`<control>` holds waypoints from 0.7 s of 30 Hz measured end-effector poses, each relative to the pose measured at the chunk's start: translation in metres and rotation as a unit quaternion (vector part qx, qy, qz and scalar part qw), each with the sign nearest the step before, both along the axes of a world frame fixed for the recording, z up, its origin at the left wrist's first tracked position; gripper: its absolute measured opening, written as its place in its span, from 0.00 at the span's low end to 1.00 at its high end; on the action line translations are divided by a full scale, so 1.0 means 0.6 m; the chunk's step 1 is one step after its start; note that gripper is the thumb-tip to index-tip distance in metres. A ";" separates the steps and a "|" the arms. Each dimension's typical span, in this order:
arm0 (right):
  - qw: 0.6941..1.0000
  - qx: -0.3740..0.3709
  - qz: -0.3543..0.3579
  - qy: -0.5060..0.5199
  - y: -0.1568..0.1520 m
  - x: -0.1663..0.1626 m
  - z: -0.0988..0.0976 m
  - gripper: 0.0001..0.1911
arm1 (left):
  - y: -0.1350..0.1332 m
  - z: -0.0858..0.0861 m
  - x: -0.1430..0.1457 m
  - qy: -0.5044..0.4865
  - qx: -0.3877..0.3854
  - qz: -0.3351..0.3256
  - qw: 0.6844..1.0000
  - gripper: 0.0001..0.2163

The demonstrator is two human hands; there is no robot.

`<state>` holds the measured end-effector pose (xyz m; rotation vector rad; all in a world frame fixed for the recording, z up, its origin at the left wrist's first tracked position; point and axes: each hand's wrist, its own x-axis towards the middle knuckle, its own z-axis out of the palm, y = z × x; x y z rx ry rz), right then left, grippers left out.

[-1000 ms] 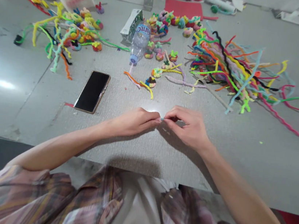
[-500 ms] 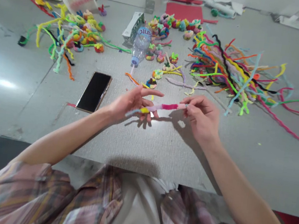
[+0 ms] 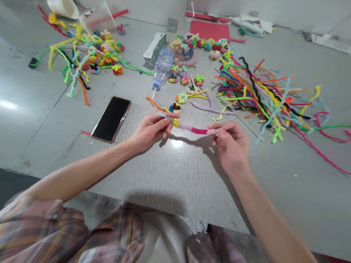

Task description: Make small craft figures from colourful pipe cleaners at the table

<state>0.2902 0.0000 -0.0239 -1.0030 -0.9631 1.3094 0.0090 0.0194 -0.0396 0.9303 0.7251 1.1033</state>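
Note:
Between my two hands a pipe cleaner (image 3: 199, 130) is stretched level above the table, wrapped in bands of yellow, lilac, magenta and pale pink. My left hand (image 3: 151, 131) pinches its yellow and light blue end between thumb and fingers. At the pale pink end, the fingertips of my right hand (image 3: 232, 148) are closed on it. Just beyond my left hand lies a small coil of dark, yellow and pink pipe cleaner (image 3: 175, 107), with an orange strand (image 3: 153, 103) beside it.
A phone (image 3: 111, 119) lies left of my left hand. Beyond stand a bottle lying on its side (image 3: 163, 68) and a carton (image 3: 156, 48). Loose pipe cleaners (image 3: 271, 92) are heaped at right, with more (image 3: 88, 57) at left. Small finished pieces (image 3: 203, 43) line the back.
My left hand, spread open behind the strip before, has closed on its yellow and blue end. The strip now runs more level. My right hand keeps its pinch. The camera view has shifted slightly.

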 end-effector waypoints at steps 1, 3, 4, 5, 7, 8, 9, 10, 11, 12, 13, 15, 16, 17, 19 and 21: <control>1.000 -0.003 0.003 0.004 0.000 -0.001 -0.001 0.12 | 0.000 -0.003 0.001 0.012 0.008 0.015 1.000 0.16; 1.000 -0.006 0.009 0.011 -0.001 -0.004 -0.004 0.12 | -0.002 -0.006 0.003 0.036 0.021 0.027 0.999 0.14; 1.000 -0.005 0.012 0.013 -0.002 -0.006 -0.006 0.13 | -0.004 -0.005 0.005 0.047 0.023 0.023 0.998 0.15; 1.000 -0.005 0.016 0.014 -0.002 -0.007 -0.008 0.14 | -0.007 -0.003 0.006 0.054 0.019 0.011 0.998 0.16; 1.000 -0.005 0.029 0.007 -0.004 -0.010 -0.012 0.15 | -0.013 0.002 0.011 0.056 0.000 -0.013 0.998 0.19; 0.999 -0.006 0.037 -0.003 -0.006 -0.012 -0.013 0.15 | -0.015 0.003 0.013 0.053 -0.012 -0.021 0.998 0.20; 0.999 -0.004 0.044 -0.015 -0.007 -0.013 -0.013 0.15 | -0.017 0.004 0.016 0.050 -0.023 -0.025 0.998 0.21; 0.998 -0.001 0.052 -0.028 -0.010 -0.014 -0.013 0.14 | -0.019 0.004 0.018 0.047 -0.034 -0.028 0.998 0.21; 0.997 0.002 0.059 -0.041 -0.012 -0.016 -0.013 0.14 | -0.020 0.003 0.019 0.046 -0.042 -0.029 0.998 0.21; 0.997 0.005 0.064 -0.053 -0.015 -0.018 -0.012 0.14 | -0.021 0.001 0.020 0.046 -0.046 -0.029 0.997 0.20; 0.996 0.005 0.068 -0.063 -0.017 -0.020 -0.010 0.14 | -0.022 0.000 0.021 0.048 -0.048 -0.030 0.997 0.20; 0.995 0.002 0.071 -0.076 -0.023 -0.026 -0.006 0.16 | -0.023 -0.001 0.022 0.050 -0.048 -0.032 0.997 0.21; 0.994 -0.001 0.071 -0.079 -0.026 -0.029 -0.005 0.17 | -0.024 -0.001 0.022 0.050 -0.047 -0.034 0.997 0.22; 0.994 -0.003 0.067 -0.081 -0.028 -0.032 -0.004 0.18 | -0.025 0.000 0.023 0.050 -0.048 -0.034 0.997 0.22; 0.995 -0.004 0.059 -0.080 -0.031 -0.037 -0.003 0.19 | -0.027 0.002 0.025 0.048 -0.052 -0.032 0.997 0.20; 0.996 -0.006 0.053 -0.078 -0.032 -0.040 -0.006 0.20 | -0.029 0.004 0.027 0.049 -0.054 -0.025 0.997 0.16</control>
